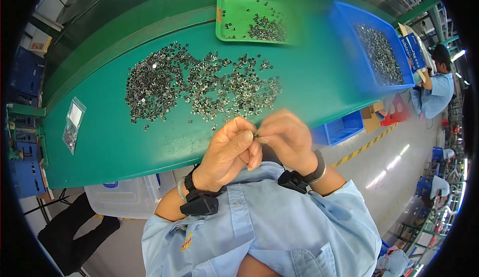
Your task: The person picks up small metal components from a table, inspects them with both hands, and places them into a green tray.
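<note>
One small metal part (256, 136) sits between the fingertips of two hands, at the bench's near edge; the left hand (230, 147) grips it between thumb and fingers, presumably because so tiny a piece needs a fingertip hold; the right hand (287, 136) meets it from the other side, but motion blur means I cannot tell whether it grasps or merely touches; both are held close to the chest, perhaps for a steadier view.

Beyond them on the green bench (319, 77) lie two merging heaps, a dense heap (152, 85) to the left and a looser heap (234, 90) to its right, likely spread within easy reach; their pieces are too many to count; one green tray (237, 15) at the far side and one blue bin (352, 52) at far right hold more, their walls probably preventing spills; one clear bag (74, 125) lies left.
</note>
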Demonstrator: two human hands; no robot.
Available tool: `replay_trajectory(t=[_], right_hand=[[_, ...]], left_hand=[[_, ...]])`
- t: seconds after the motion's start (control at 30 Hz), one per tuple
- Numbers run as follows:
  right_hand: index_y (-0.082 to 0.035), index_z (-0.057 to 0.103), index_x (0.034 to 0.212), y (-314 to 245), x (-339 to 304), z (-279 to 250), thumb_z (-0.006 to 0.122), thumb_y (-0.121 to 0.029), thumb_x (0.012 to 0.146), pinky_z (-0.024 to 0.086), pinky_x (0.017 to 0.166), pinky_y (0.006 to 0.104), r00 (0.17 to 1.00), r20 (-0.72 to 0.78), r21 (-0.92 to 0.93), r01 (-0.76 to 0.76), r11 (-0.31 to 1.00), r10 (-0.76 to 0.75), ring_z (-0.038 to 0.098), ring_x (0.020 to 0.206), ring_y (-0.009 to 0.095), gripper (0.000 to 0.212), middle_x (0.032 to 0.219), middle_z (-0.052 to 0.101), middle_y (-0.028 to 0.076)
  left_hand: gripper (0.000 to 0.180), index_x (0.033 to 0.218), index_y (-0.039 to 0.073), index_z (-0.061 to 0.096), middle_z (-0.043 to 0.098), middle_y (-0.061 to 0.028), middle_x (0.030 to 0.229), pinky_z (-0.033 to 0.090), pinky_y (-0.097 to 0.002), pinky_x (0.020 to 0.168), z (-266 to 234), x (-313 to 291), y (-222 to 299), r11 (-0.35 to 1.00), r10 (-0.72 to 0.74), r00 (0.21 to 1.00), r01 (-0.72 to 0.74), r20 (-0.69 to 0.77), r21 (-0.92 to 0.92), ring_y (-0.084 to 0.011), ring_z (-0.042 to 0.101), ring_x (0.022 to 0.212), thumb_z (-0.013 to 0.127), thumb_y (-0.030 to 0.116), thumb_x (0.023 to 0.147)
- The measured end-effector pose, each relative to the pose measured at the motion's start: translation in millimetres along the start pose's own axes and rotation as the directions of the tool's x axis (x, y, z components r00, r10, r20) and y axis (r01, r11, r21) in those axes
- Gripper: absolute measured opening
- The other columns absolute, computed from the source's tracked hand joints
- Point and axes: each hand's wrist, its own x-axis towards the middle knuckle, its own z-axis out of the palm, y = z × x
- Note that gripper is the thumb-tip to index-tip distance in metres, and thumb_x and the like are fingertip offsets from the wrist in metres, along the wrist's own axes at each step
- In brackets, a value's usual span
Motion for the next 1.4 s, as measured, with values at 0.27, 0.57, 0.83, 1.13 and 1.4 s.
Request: replay_trajectory(t=[0.27,0.57,0.83,1.13,1.4], right_hand=[[-0.006,0.06,0.087,0.5,1.9,2.5,0.068,-0.003,0.077,0.049,0.062,0.0301,1.0,-0.006,-0.006,-0.009,1.0,0.009,0.06,0.074,0.021,0.013,0.08,0.062,0.007],[-0.005,0.06,0.087,9.1,-1.8,4.7,0.067,-0.002,0.078,0.049,0.063,0.0293,0.997,-0.027,0.02,-0.077,0.997,0.078,0.06,0.074,0.02,0.012,0.081,0.062,0.007],[-0.005,0.06,0.089,12.3,-6.0,3.4,0.066,-0.001,0.08,0.049,0.065,0.0283,0.991,-0.037,0.119,-0.127,0.985,0.132,0.059,0.076,0.018,0.012,0.083,0.061,0.006],[-0.005,0.059,0.09,11.2,-6.6,2.5,0.065,0.001,0.079,0.045,0.068,0.0274,0.983,0.007,0.148,-0.181,0.972,0.182,0.056,0.078,0.018,0.014,0.086,0.058,0.007],[-0.005,0.059,0.09,10.6,-7.0,1.2,0.066,0.0,0.079,0.046,0.069,0.0277,0.983,0.019,0.12,-0.185,0.975,0.184,0.057,0.08,0.018,0.014,0.088,0.058,0.007]], left_hand=[[0.019,0.098,0.007,0.049,0.05,-0.0032,0.069,0.038,-0.0277,0.045,3.0,-0.4,2.3,1.0,0.006,0.999,-0.006,-0.036,0.017,-0.0162,0.05,0.051,0.053,0.025,0.094],[0.016,0.101,0.007,0.049,0.053,-0.0049,0.071,0.041,-0.0275,0.047,7.3,1.0,5.6,0.99,-0.008,0.987,0.031,-0.162,0.139,-0.0157,0.052,0.055,0.048,0.022,0.096],[0.016,0.104,0.008,0.049,0.056,-0.0065,0.072,0.041,-0.0274,0.048,8.2,1.8,3.3,0.997,-0.013,0.989,0.025,-0.148,0.074,-0.0151,0.053,0.056,0.046,0.022,0.097],[0.016,0.104,0.008,0.049,0.057,-0.0064,0.074,0.041,-0.0267,0.049,3.3,1.9,2.9,0.995,-0.023,0.991,0.035,-0.131,0.092,-0.0147,0.053,0.057,0.046,0.022,0.097],[0.016,0.104,0.006,0.049,0.058,-0.0068,0.077,0.044,-0.026,0.051,3.8,0.3,3.9,0.983,0.013,0.983,0.021,-0.181,0.182,-0.0139,0.055,0.06,0.048,0.02,0.096]])
